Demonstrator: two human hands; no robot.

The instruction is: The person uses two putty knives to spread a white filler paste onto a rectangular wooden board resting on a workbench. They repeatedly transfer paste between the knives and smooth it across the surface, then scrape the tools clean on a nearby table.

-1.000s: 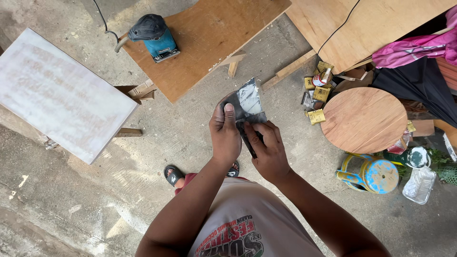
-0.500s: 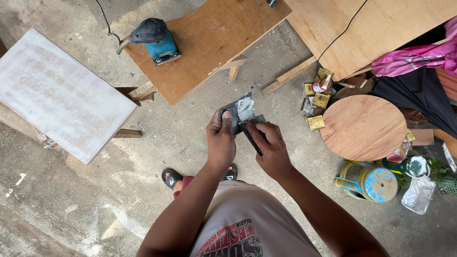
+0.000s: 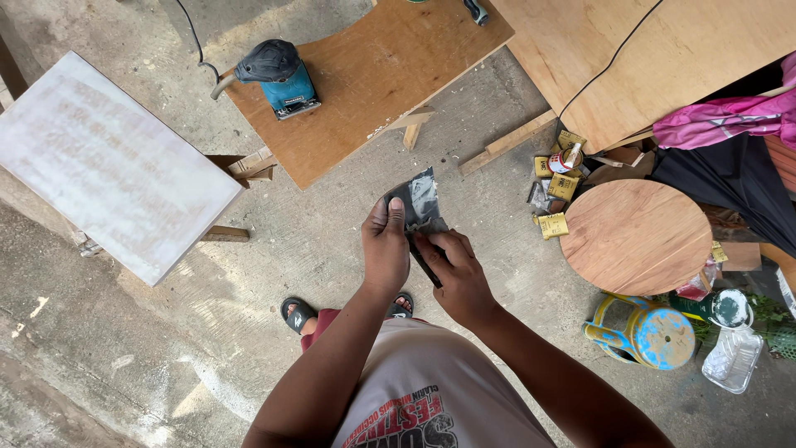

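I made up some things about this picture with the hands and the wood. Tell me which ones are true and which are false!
1. Both hands hold the dark sheet of sandpaper. True: the left hand and the right hand both grip it.
2. The blue sander is in the right hand. False: it sits on the brown board.
3. The round wooden top lies to the person's right. True.
4. The white panel lies on top of the brown board. False: it rests apart, to the left.
5. The person is barefoot. False: a dark sandal shows on one foot.
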